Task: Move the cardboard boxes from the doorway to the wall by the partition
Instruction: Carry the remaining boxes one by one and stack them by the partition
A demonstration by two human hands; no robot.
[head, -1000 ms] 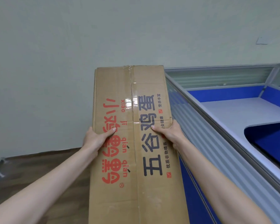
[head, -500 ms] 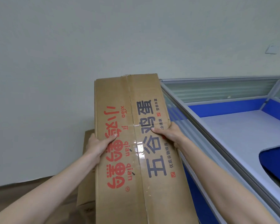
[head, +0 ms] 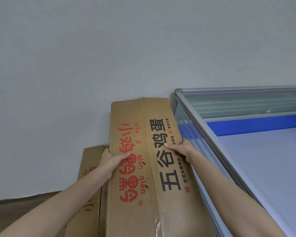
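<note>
Two hands hold a printed cardboard box [head: 143, 159] by its sides. Left grip [head: 112, 161] and right grip [head: 183, 150] each clasp an edge. Left of the left grip sits a second box [head: 91, 161].

Person, head view: two bare forearms, no sleeves in view. Left hand [head: 112, 160] and right hand [head: 182, 148]: no gloves, rings, watch or wristbands visible. Thumbnails short, unpainted. Fingers mostly hidden.

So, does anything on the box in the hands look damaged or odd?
Yes. On the held cardboard box, the clear tape along the centre seam is peeling loose and crinkled near the bottom edge of the view. Otherwise the left hand and right hand grip its sides evenly.
</note>
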